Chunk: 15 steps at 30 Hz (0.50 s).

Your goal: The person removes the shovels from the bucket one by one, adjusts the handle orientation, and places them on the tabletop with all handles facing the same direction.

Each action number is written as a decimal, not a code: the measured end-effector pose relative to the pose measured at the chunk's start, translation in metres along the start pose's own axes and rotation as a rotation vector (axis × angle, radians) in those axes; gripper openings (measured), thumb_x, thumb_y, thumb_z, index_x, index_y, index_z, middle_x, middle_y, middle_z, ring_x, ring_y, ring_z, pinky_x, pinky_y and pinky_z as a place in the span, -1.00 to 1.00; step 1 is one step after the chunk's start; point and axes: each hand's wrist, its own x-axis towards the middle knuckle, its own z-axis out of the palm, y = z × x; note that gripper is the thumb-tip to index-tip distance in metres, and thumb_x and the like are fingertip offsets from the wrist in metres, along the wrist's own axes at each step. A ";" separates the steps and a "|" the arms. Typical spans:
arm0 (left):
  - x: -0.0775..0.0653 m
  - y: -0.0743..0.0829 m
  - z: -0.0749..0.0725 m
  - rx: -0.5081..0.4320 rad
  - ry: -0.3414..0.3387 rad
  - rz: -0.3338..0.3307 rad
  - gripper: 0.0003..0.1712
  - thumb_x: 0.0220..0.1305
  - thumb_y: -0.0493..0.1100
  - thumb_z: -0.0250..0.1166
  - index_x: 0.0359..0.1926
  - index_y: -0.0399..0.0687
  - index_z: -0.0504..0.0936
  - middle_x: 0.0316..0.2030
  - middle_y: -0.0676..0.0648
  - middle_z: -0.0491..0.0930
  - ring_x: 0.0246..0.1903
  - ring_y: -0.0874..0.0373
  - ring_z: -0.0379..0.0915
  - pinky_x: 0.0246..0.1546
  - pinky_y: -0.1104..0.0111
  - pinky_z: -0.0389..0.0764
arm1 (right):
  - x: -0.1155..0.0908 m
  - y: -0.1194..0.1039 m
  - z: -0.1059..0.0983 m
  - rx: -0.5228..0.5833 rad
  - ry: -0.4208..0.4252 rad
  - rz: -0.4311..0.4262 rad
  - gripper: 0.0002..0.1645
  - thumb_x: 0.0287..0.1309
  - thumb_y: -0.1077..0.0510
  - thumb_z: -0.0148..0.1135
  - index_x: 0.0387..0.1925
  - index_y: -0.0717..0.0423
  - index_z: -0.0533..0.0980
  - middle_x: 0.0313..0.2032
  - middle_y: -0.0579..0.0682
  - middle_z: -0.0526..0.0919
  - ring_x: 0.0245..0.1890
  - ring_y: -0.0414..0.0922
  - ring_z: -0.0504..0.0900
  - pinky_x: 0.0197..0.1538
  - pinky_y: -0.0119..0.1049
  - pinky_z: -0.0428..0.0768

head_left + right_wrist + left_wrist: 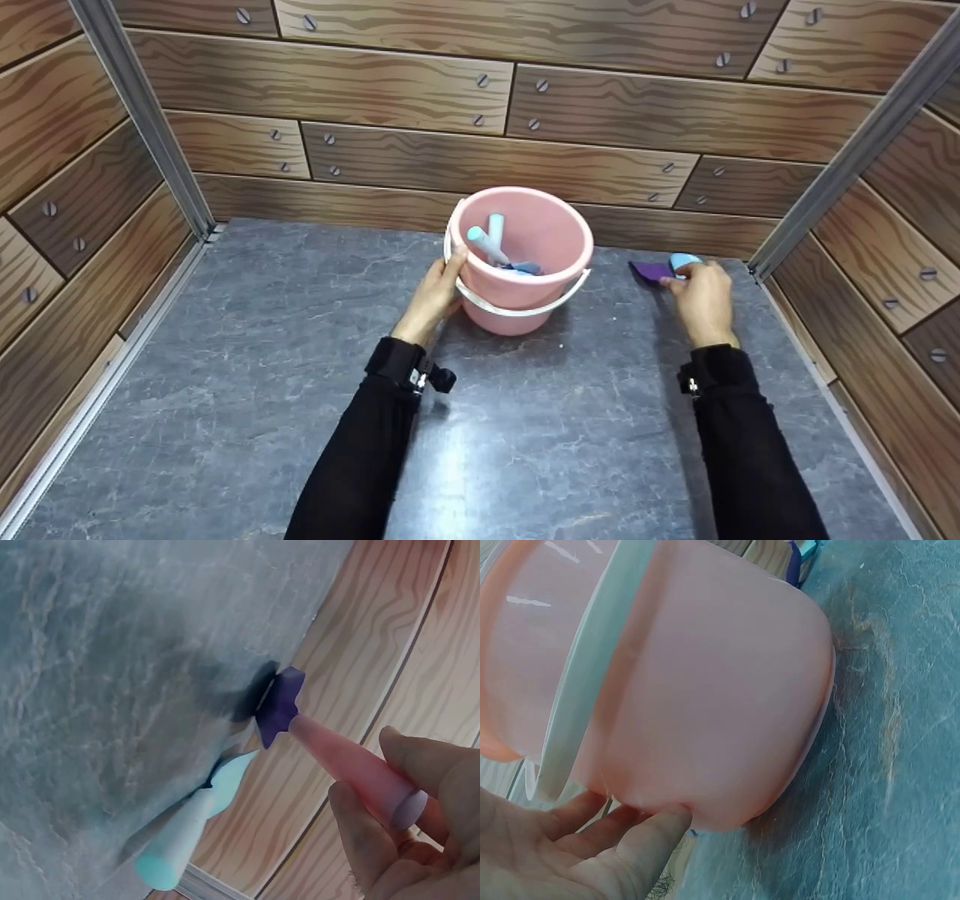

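Note:
A pink bucket (517, 292) with a white carrying handle (525, 309) stands on the grey floor near the back wall. My left hand (435, 296) holds its left side, thumb up by the rim and fingertips (676, 816) against the outer wall. Inside lie small tools with pale handles (489, 244) and blue blades, partly hidden. Off to the right, my right hand (703, 296) pinches the pink handle (360, 772) of a small toy shovel with a purple blade (279, 706). Beside it is another toy shovel (176, 840), light blue with a pale handle.
Wood-patterned panels rise as a back wall (405, 90) and side walls around the grey marbled floor (247, 360). Metal corner posts (150, 112) stand at the back left and back right. The purple blade is close to the right back corner.

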 end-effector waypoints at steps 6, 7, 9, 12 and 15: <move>0.000 0.001 0.001 -0.007 0.010 -0.013 -0.05 0.80 0.34 0.10 0.74 -0.35 0.32 0.66 -0.43 0.41 0.66 -0.32 0.43 0.75 -0.27 0.48 | -0.003 0.005 0.006 -0.004 -0.028 -0.002 -0.62 0.50 0.23 0.58 0.03 0.58 0.77 0.00 0.67 0.76 0.15 0.64 0.69 0.35 0.46 0.62; -0.001 0.001 0.001 -0.002 0.015 -0.014 -0.04 0.79 0.34 0.10 0.73 -0.35 0.32 0.66 -0.43 0.41 0.66 -0.33 0.44 0.74 -0.27 0.49 | -0.004 0.006 0.007 -0.002 -0.031 -0.001 -0.62 0.52 0.22 0.57 0.03 0.58 0.77 0.01 0.67 0.76 0.16 0.64 0.69 0.36 0.46 0.63; 0.000 0.002 0.001 -0.001 0.013 -0.012 -0.04 0.79 0.34 0.10 0.74 -0.35 0.31 0.67 -0.43 0.41 0.66 -0.34 0.43 0.74 -0.27 0.49 | -0.006 0.008 0.009 -0.003 -0.039 0.000 -0.62 0.56 0.21 0.54 0.04 0.57 0.77 0.02 0.66 0.77 0.17 0.64 0.70 0.38 0.46 0.63; 0.000 0.002 0.001 -0.011 0.006 -0.006 -0.05 0.79 0.32 0.09 0.75 -0.36 0.30 0.68 -0.44 0.39 0.67 -0.36 0.41 0.75 -0.28 0.47 | -0.007 0.012 0.013 -0.003 -0.057 0.007 -0.62 0.60 0.19 0.50 0.04 0.56 0.78 0.01 0.64 0.79 0.15 0.64 0.73 0.36 0.46 0.66; 0.000 0.001 0.001 -0.015 0.010 -0.009 -0.06 0.78 0.32 0.09 0.73 -0.37 0.32 0.68 -0.44 0.38 0.68 -0.35 0.39 0.75 -0.29 0.46 | -0.007 0.015 0.016 -0.004 -0.087 0.024 -0.62 0.62 0.18 0.48 0.07 0.53 0.78 0.02 0.61 0.81 0.16 0.64 0.74 0.36 0.47 0.68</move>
